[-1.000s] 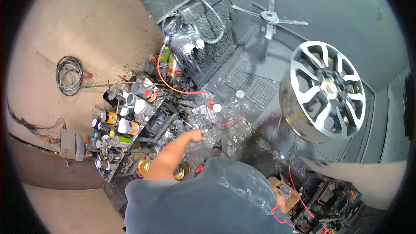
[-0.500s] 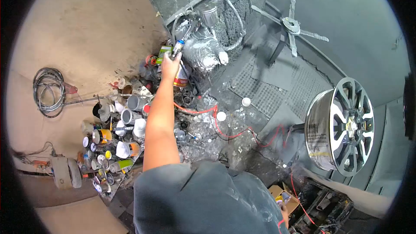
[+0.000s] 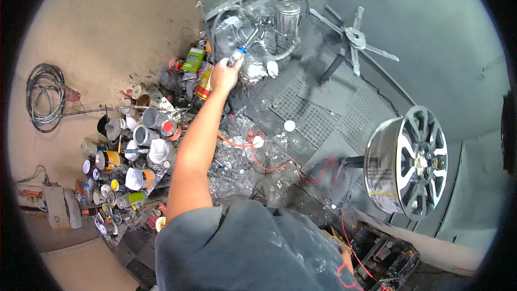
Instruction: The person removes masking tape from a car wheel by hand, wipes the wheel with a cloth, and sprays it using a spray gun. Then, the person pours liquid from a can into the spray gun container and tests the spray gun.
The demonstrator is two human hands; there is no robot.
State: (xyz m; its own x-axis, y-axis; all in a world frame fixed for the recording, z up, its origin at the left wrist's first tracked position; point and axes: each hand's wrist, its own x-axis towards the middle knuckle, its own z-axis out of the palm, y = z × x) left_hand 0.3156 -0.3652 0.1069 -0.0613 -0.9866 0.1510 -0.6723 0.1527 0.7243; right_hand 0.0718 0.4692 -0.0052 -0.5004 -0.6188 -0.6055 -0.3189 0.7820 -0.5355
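Note:
My left hand [image 3: 224,75] is stretched forward at the upper middle, its fingers closed round a fitting with a blue ring [image 3: 237,55]. A ribbed metal piece runs from that fitting toward a spray gun with a metal cup [image 3: 287,19], beside a paint-crusted holder. Below the hand hangs a red hose [image 3: 231,142]. My right hand [image 3: 346,254] is low at the right, partly behind my shirt and near a cardboard box; its fingers are hidden. On a stand at the right is an alloy wheel [image 3: 385,164] with bright spokes.
Paint cans and cups [image 3: 145,136] crowd a bench at the left. A coiled cable [image 3: 46,97] hangs on the wall. A four-armed stand [image 3: 355,37] is at the back. Red hose crosses the littered floor, and a dark rack [image 3: 385,253] stands lower right.
My left hand has reached forward from low over the floor and closed on the blue-ringed fitting. The metal cup has shifted right. The view has turned, and the wheel shows more from its side.

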